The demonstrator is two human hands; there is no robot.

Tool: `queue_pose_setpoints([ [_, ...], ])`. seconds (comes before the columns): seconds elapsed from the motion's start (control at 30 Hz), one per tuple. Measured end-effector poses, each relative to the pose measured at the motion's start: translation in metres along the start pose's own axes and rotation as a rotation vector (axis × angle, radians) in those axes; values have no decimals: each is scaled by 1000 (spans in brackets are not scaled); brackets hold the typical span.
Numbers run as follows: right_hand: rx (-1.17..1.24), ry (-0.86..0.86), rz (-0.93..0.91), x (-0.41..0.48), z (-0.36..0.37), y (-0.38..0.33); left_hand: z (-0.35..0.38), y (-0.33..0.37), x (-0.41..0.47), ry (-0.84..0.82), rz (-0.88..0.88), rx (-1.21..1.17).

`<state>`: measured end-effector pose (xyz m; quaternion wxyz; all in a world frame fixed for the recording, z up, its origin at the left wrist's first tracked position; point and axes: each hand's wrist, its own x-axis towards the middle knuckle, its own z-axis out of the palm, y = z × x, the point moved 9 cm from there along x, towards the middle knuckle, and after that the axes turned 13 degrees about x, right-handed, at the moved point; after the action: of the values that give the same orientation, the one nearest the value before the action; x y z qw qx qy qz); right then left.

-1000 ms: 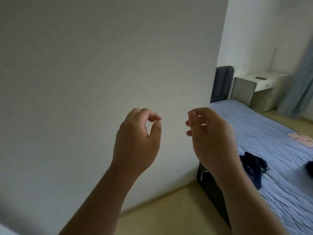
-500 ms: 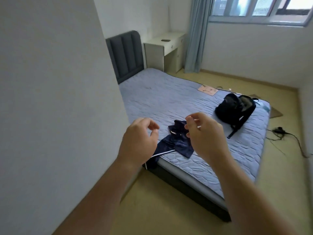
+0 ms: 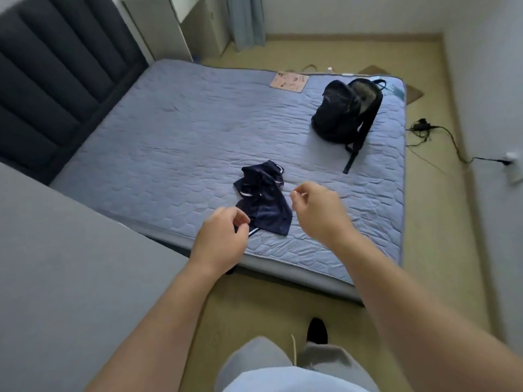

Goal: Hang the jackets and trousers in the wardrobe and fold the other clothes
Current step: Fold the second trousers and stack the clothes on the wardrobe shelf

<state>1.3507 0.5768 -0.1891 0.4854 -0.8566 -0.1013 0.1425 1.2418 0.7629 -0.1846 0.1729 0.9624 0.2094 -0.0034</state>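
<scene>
Your left hand [image 3: 223, 239] is raised in front of you over the near edge of the mattress [image 3: 169, 137], back of the hand towards the camera. Its forearm runs up from the lower left, slightly bent at the wrist. The fingers [image 3: 240, 219] are loosely curled with the thumb drawn in close to them. Nothing is visible in its grasp.

Your right hand [image 3: 319, 210] is slightly higher and farther out over the mattress, with its forearm reaching in from the lower right corner. Its fingers [image 3: 300, 193] are also loosely curled and the thumb tip is close to the forefinger. It is empty as well. The two hands are apart, one on either side of the garment.

The dark navy garment [image 3: 268, 207] lies crumpled on the mattress close to the near edge, white trim showing. Your left hand overlaps its near corner in this view. Whether it touches the cloth cannot be told.

A black backpack [image 3: 345, 111] stands open towards the far right corner of the mattress, well apart from the garment. A pink sheet [image 3: 289, 82] lies flat at the far edge. The dark padded headboard [image 3: 56, 80] is at the left. A black cable [image 3: 441, 134] trails across the floor to the right of the bed.
</scene>
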Motion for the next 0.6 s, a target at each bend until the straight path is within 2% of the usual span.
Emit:
queue_pose_setpoints([
  [0.17, -64, -70, 186, 52, 39, 61, 75, -31, 69, -200, 1, 28],
  [0.43, -86, -82, 488, 124, 137, 171, 257, -117, 170, -639, -11, 186],
  [0.6, -98, -169, 651, 153, 211, 243, 362, -164, 225, -796, -39, 204],
])
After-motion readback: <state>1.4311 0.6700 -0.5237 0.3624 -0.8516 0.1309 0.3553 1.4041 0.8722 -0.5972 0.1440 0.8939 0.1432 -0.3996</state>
